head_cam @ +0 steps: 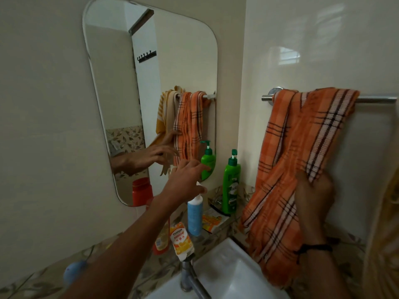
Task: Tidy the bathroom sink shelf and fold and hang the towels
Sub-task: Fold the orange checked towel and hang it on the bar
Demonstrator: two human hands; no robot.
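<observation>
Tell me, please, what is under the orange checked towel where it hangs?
A metal rail runs under the orange towel, bare on both sides; the stretch beneath the cloth is covered. The right hand grips the towel lower down.

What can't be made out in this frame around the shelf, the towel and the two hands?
Head view only.
- Blue bottle: its pump top is partly covered by the left hand; contact unclear.
- Right hand: fingertips buried in the orange towel folds.
- Towel bar: far end cut by the right edge.
- Red container: mostly behind the left forearm.
- Round blue object: blurred, unidentifiable.
</observation>
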